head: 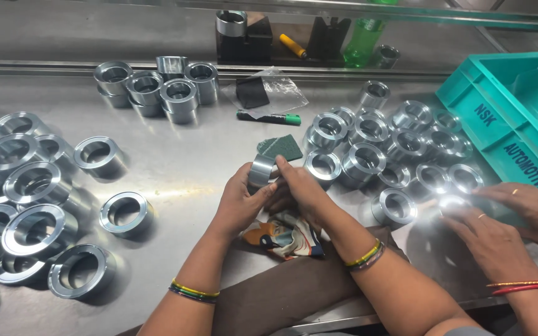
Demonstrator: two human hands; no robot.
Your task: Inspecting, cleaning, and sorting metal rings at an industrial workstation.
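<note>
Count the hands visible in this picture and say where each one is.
4. The left hand and right hand grip a metal ring at centre. Two more, another person's hand and second hand, rest at right.

Steel ring: short, wide polished cyl. w/ open bore, shiny silver, clean. Held on edge, tilted, curved outer wall facing cam, bore hidden. Off the tabletop, center of scene, near edge side. Pinched betw. left hand and right hand, thumbs on its wall.
</note>
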